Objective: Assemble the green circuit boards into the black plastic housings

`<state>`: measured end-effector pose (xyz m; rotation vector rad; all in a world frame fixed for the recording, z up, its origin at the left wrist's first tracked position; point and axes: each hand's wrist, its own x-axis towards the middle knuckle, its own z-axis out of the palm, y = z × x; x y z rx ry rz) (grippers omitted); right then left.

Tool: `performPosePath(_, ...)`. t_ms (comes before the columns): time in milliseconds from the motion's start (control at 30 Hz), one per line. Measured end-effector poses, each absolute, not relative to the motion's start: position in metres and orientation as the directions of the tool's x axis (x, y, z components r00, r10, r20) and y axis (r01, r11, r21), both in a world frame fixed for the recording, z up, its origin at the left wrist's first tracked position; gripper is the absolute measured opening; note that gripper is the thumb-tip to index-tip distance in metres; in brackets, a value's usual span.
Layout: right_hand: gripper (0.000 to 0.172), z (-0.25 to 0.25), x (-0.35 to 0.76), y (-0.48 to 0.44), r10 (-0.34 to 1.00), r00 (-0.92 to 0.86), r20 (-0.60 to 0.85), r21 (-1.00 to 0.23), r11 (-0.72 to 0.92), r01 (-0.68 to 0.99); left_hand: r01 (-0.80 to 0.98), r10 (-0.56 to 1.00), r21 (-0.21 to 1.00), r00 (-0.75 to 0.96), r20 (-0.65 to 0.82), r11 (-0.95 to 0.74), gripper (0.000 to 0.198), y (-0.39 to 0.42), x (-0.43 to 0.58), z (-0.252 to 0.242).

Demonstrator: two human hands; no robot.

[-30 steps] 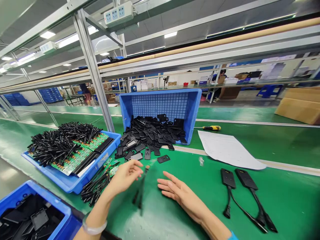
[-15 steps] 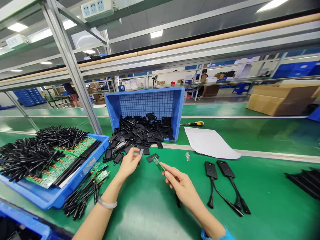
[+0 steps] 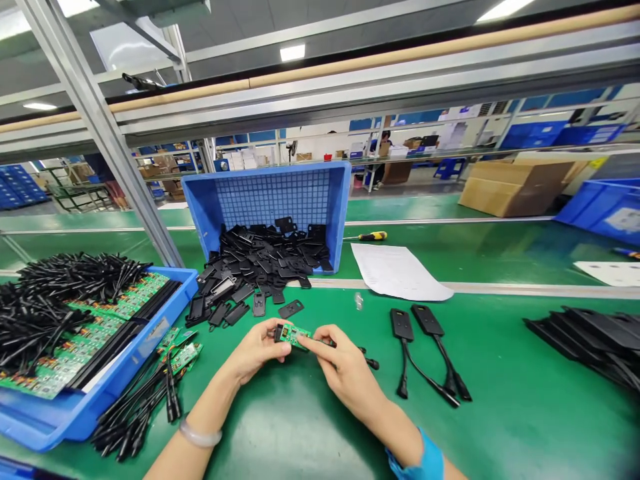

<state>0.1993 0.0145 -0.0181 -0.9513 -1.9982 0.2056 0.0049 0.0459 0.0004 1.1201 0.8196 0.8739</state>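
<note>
Green matting is covering the table, and a factory hall with shelving and a cardboard box is stretching out beyond the hands. The left hand and right hand are meeting over the mat, both pinching a small green circuit board between their fingertips, with its black cable showing past the right hand. Just beyond the hands, black plastic housings are spilling from a tipped blue crate. Left of the left hand, a blue tray is running off the edge. Right of the right hand, two cabled black units are lying. Whether a housing is sitting beneath the board is hard to make out.
</note>
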Motion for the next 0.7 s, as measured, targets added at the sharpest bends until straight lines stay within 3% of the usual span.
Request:
performPosePath(167,0.034,-0.015,0.198,0.013,0.752,-0.247,0.612,-0.599,0.644,0.476,-0.223,0.919,0.96,0.389,-0.069,0.167,0.044,0.045,0.007,-0.007)
performPosePath(367,0.029,-0.011,0.197,0.012,0.805,-0.211,0.555,-0.704,0.589,0.396,-0.368,0.921,0.899,0.379,-0.088,0.238,0.059,0.04,0.014,-0.007)
performPosePath(700,0.029,-0.011,0.197,0.013,0.819,-0.211,0.533,-0.705,0.568,0.425,-0.382,0.927,0.898,0.369,-0.068,0.219,0.059,0.035,0.02,-0.008)
